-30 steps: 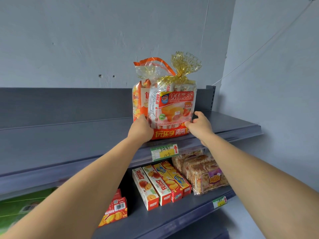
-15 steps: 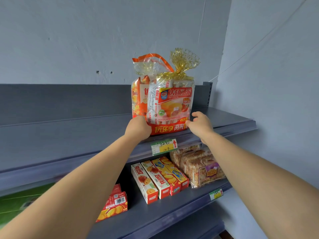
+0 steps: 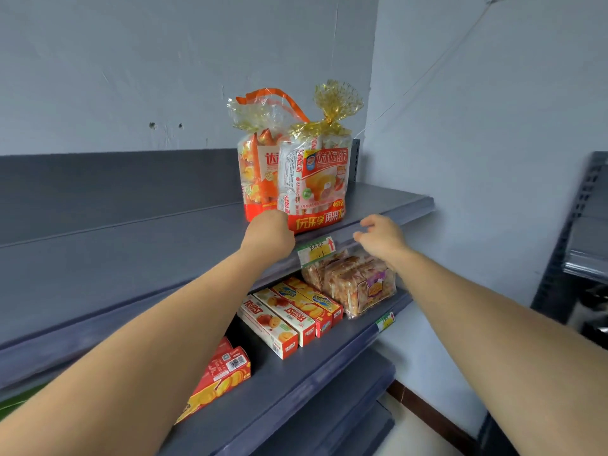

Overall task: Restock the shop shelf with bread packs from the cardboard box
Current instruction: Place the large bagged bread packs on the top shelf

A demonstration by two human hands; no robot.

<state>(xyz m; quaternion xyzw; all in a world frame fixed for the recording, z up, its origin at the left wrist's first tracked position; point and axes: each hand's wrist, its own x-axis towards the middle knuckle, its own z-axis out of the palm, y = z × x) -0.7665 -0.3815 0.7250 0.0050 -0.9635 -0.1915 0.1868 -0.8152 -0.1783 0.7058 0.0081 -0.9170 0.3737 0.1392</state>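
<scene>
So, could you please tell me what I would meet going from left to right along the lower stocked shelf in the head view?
Red biscuit boxes → Fruiast boxes → yellow-and-blue boxes → clear packs of brown pastry.

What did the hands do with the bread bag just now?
The right hand let go of the front bread pack and drew back from it, holding nothing. The left hand stays at its lower left corner, fingers hidden. That pack and the rear pack stay upright on the top shelf.
</scene>
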